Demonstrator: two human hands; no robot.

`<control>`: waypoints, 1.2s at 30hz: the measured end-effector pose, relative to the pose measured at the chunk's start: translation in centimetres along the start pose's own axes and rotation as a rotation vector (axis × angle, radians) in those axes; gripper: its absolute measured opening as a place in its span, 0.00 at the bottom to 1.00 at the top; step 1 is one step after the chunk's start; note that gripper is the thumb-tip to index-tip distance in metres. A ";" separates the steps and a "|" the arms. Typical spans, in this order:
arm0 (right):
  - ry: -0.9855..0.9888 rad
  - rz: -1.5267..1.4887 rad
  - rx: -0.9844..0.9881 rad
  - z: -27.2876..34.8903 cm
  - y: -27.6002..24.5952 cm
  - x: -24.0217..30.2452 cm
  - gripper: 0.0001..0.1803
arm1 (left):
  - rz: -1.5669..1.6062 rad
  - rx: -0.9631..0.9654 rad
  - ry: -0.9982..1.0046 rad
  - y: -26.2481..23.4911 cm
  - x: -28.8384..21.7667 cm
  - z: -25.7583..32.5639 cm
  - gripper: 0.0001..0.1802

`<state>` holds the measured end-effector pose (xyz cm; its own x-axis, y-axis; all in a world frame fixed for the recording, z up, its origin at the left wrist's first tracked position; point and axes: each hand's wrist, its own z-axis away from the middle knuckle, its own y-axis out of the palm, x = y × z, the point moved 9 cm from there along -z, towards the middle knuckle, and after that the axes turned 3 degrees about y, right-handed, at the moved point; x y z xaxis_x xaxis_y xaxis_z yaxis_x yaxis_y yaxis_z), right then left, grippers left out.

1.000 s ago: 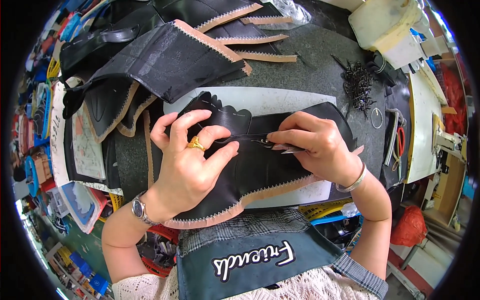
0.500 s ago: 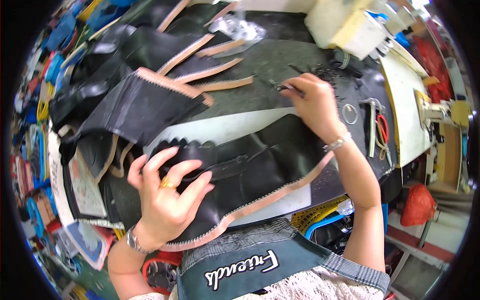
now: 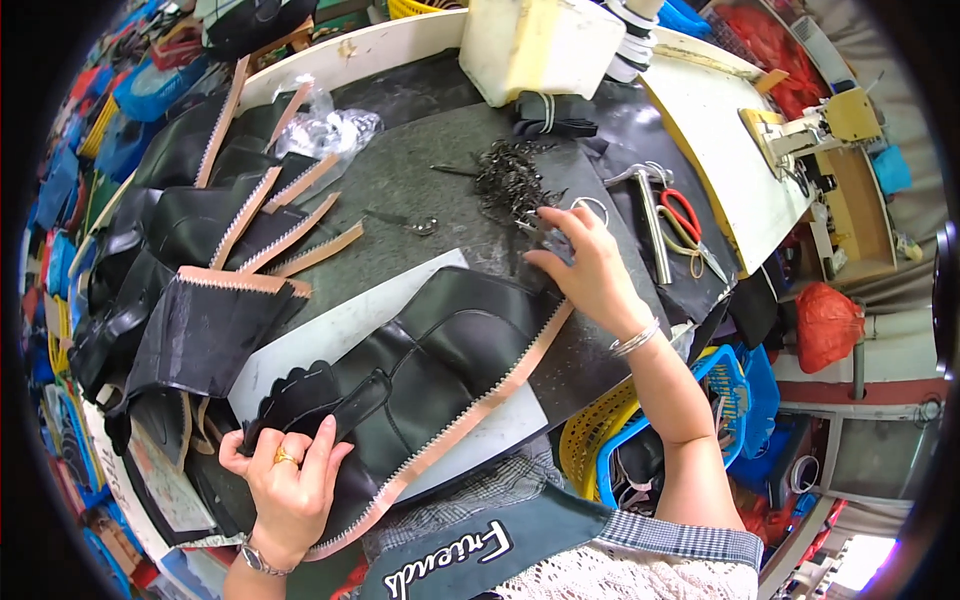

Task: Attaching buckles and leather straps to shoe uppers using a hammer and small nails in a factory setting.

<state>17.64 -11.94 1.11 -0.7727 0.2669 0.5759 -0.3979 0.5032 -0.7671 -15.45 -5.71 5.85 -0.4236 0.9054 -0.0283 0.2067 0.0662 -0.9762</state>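
Observation:
A black leather piece lies across a pale board, edged with tan zigzag-cut tape. A strap and a scalloped black flap are at its left end. My left hand, wearing a ring, rests its spread, bent fingers at that flap. Past the piece's far right corner, my right hand has thumb and forefinger apart beside a pile of black scraps. Something small and shiny shows near its fingertips; I cannot make out what. A thin dark tool with a shiny end lies on the dark table.
More black leather pieces with tan edges are heaped at left, near a clear plastic bag. Red-handled scissors and a metal rod lie at right. A black bundle sits far back; baskets stand below the table's right front edge.
The view has swung right, so the table appears farther left. My right hand has moved from the thin tool, now lying free, to the scrap pile. My left hand has shifted toward the leather's left end.

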 end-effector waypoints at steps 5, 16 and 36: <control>0.109 0.028 -0.259 -1.0 -6.3 -4.7 0.14 | -0.022 -0.006 -0.022 -3.8 -0.8 -1.5 0.21; 0.523 0.093 -0.126 -1.4 -7.7 -21.8 0.18 | 0.156 -0.130 -0.037 -4.7 7.2 -13.7 0.07; 0.288 -0.397 -0.182 2.9 -11.9 -5.9 0.15 | 0.227 0.139 0.243 4.7 4.1 -21.3 0.15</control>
<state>25.56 -21.90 6.02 -0.4023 0.2283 0.8866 -0.5209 0.7393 -0.4267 2.55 7.27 5.75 -0.1550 0.9649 -0.2121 0.1426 -0.1906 -0.9713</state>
